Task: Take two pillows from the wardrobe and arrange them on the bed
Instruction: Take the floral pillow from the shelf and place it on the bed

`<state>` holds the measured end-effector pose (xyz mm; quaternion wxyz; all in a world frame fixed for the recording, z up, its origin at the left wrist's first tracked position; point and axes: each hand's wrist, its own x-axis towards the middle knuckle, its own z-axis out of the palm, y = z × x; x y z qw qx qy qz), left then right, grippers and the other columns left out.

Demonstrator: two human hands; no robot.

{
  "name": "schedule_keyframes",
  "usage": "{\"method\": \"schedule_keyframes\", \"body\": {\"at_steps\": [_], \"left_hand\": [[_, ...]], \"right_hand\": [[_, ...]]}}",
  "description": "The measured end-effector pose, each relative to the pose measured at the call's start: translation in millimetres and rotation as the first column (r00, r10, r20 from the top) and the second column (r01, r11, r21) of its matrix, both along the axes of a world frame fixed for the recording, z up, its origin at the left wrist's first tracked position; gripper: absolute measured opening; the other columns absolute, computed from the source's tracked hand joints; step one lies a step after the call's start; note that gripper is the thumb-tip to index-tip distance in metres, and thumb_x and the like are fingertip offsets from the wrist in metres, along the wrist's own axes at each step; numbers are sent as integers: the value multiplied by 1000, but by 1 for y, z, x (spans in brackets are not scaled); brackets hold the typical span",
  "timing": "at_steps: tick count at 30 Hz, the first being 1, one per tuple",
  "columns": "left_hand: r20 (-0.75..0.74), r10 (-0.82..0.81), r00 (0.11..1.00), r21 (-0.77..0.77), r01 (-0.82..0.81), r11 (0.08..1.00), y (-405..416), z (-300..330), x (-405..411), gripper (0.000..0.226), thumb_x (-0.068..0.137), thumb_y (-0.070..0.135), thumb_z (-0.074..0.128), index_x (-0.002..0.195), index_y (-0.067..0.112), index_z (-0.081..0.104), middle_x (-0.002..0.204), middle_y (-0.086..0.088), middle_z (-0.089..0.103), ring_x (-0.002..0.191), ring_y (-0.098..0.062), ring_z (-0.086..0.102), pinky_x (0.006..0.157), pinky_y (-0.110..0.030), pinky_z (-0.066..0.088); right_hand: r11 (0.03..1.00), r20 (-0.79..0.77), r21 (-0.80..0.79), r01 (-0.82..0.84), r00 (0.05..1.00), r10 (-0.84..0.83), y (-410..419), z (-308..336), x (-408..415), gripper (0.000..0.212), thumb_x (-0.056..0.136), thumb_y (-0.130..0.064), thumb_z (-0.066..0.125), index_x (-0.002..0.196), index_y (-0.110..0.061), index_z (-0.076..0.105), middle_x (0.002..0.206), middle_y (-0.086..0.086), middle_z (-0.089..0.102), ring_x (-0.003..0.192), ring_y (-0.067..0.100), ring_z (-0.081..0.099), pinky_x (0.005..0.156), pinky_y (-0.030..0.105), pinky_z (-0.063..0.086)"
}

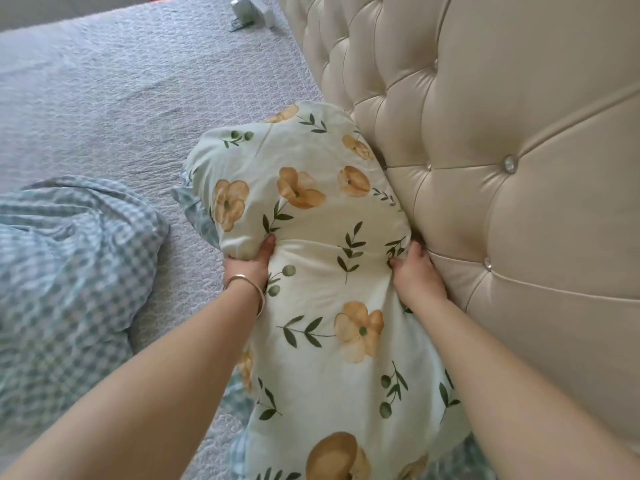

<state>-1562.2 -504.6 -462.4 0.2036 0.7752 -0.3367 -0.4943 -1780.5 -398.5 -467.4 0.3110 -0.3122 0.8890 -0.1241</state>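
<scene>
A floral pillow, pale green with orange flowers and green leaves, stands on its edge on the bed, leaning against the headboard. My left hand, with a bangle on the wrist, grips its left side. My right hand grips its right side, squeezed between the pillow and the headboard. A second pillow, in blue-green check, lies flat on the bed to the left, apart from both hands.
The beige tufted headboard fills the right side. A grey quilted bedspread covers the bed. A small white object with a cable lies at the far end of the bed near the headboard.
</scene>
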Motion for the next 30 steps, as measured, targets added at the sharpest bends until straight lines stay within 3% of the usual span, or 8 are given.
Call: {"method": "schedule_keyframes", "body": {"at_steps": [4,7,10,15,21,30], "left_hand": [[235,-112,966,32,108,994,4,24,3,97,71,64,64,143,10,28,144,-19,34,130,-40,36,109,-51,29],[405,-297,865,-40,341,939,19,52,9,86,78,54,59,145,12,25,151,-16,24,136,-36,28,108,-49,30],[513,-475,715,-79,590,804,37,83,17,86,79,50,61,148,14,21,156,-10,18,142,-30,18,112,-46,27],[669,-584,459,-158,857,491,71,150,38,79,84,39,61,147,20,19,156,-6,18,143,-26,16,116,-41,23],[772,-580,259,-232,965,122,114,236,72,78,90,46,49,150,22,5,158,0,12,146,-21,9,119,-33,7],[794,-588,155,-330,922,-203,193,286,142,80,86,59,46,150,25,11,158,5,15,144,-19,16,117,-37,19]], "right_hand": [[994,-57,101,-27,998,33,6,16,6,50,96,-36,33,135,-4,30,141,23,38,125,40,42,96,44,37],[985,-163,147,-89,980,113,12,46,8,44,95,-28,34,131,-4,38,137,19,43,124,36,43,95,42,38],[982,-249,106,-157,952,179,20,83,22,45,88,-18,39,132,-8,42,135,14,45,122,32,42,93,38,39],[937,-407,-136,-321,881,242,45,149,72,56,89,-25,44,143,-17,28,143,9,36,124,27,36,98,38,36],[921,-490,-230,-315,855,170,95,228,139,62,89,-33,43,147,-21,22,149,5,30,133,23,29,107,35,26],[943,-584,-324,-80,801,-133,214,301,255,64,90,-33,42,148,-18,19,151,7,30,135,25,27,107,38,27]]}}
